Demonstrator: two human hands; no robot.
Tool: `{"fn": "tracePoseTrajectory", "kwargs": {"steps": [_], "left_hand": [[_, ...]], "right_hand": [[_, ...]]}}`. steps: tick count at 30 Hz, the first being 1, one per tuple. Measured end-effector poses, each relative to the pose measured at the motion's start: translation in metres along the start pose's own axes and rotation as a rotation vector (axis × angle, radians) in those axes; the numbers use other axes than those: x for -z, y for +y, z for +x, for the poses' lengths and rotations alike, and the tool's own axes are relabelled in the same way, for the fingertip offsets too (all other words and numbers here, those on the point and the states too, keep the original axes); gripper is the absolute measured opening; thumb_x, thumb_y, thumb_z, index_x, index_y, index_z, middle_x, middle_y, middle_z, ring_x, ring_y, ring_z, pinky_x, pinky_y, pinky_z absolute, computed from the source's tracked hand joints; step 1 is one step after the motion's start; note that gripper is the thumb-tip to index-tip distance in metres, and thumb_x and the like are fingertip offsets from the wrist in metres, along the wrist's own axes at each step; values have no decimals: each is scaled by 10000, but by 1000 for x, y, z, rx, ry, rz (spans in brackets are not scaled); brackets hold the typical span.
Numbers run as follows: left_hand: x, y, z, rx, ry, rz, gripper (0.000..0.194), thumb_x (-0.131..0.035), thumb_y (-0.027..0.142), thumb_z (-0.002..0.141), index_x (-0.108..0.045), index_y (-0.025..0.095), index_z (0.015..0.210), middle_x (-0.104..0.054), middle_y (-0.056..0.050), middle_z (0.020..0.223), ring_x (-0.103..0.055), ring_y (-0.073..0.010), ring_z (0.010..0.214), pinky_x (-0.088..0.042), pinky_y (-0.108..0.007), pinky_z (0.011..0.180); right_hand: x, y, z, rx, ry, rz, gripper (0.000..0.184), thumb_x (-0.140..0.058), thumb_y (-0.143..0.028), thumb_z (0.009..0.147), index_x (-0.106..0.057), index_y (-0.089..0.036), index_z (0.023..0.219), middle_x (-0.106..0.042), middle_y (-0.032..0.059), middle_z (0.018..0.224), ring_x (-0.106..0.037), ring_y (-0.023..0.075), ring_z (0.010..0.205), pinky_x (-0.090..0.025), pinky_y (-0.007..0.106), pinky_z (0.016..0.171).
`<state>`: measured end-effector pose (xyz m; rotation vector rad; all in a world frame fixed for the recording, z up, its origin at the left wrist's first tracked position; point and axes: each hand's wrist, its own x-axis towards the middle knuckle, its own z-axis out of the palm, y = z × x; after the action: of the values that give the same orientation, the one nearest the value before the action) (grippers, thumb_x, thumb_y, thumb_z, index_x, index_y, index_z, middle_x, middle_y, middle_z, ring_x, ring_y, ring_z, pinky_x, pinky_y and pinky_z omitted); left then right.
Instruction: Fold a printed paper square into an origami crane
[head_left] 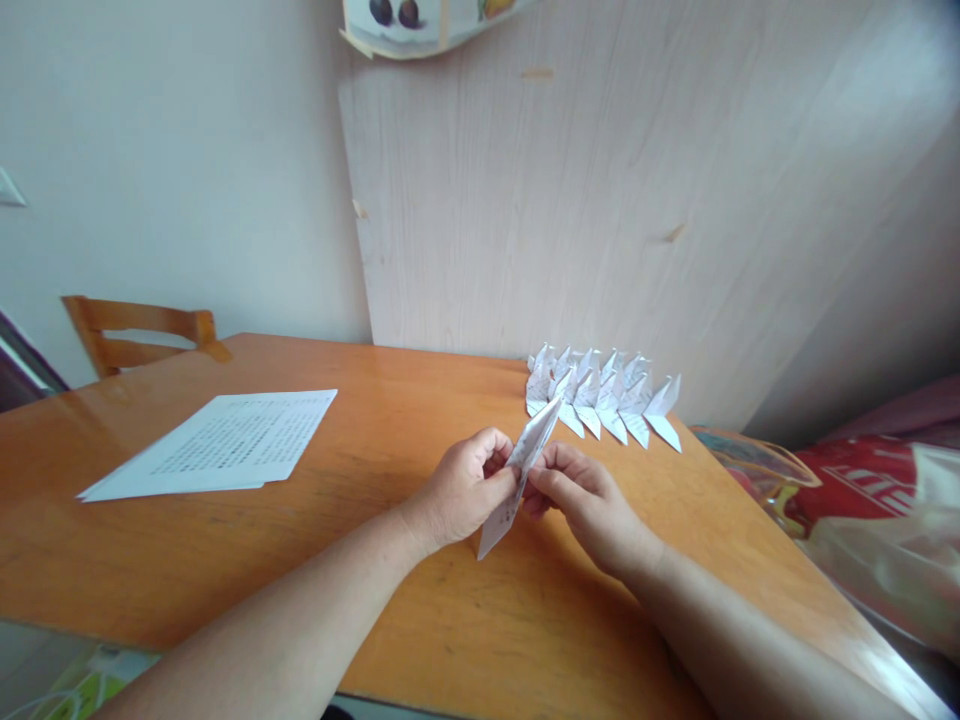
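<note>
A narrow folded piece of printed white paper (525, 470) stands tilted above the orange wooden table (360, 540), its lower tip near the tabletop. My left hand (461, 490) pinches it from the left, fingers curled closed on it. My right hand (589, 500) grips it from the right, thumb and fingers pressed on its middle. Just beyond the hands lies a row of several finished folded paper figures (604, 395).
A stack of printed sheets (225, 445) lies at the table's left. A wooden chair back (139, 330) shows behind the far left edge. A pale wooden board (600, 180) leans on the wall. Plastic bags (862, 510) sit off the table's right edge.
</note>
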<state>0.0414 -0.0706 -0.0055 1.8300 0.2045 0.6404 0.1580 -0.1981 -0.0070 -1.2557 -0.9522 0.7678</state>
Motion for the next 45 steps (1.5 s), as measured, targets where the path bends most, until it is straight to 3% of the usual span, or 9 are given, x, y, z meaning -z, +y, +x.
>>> {"fn": "tracePoseTrajectory", "kwargs": {"steps": [10, 16, 28, 36, 45], "left_hand": [[3, 3, -2, -9, -86, 12, 106, -571, 283, 913, -591, 181, 890, -677, -24, 815, -631, -155, 728, -472, -260, 647], [5, 8, -3, -21, -162, -131, 171, -651, 320, 902, -598, 167, 958, -701, -46, 872, -672, -177, 811, -497, -294, 744], [10, 9, -1, 88, -330, -418, 244, -688, 355, 909, -593, 160, 1021, -699, -71, 920, -696, -214, 908, -499, -375, 874], [13, 9, 0, 86, -351, -443, 203, -669, 304, 920, -609, 142, 1027, -702, -93, 962, -694, -218, 926, -499, -380, 899], [8, 0, 1, 113, -217, -299, 95, -574, 205, 924, -598, 143, 990, -691, -63, 920, -677, -201, 883, -514, -350, 827]], "right_hand": [[0, 1, 1, 33, 7, -19, 293, -686, -457, 849, -549, -205, 785, -602, -7, 718, -560, 136, 629, -457, 288, 602], [2, 1, 1, 49, 1, 6, 281, -659, -456, 876, -556, -207, 796, -587, -16, 692, -547, 130, 609, -449, 288, 605], [5, 1, 0, 43, -7, 11, 322, -624, -495, 904, -551, -207, 781, -609, -9, 690, -543, 126, 588, -433, 277, 576], [5, 0, 1, 47, 1, -15, 327, -610, -492, 909, -559, -199, 773, -611, 5, 686, -542, 128, 591, -439, 279, 564], [2, 2, 2, 26, 40, -77, 287, -582, -451, 915, -561, -189, 801, -609, 6, 704, -550, 120, 592, -430, 266, 548]]}}
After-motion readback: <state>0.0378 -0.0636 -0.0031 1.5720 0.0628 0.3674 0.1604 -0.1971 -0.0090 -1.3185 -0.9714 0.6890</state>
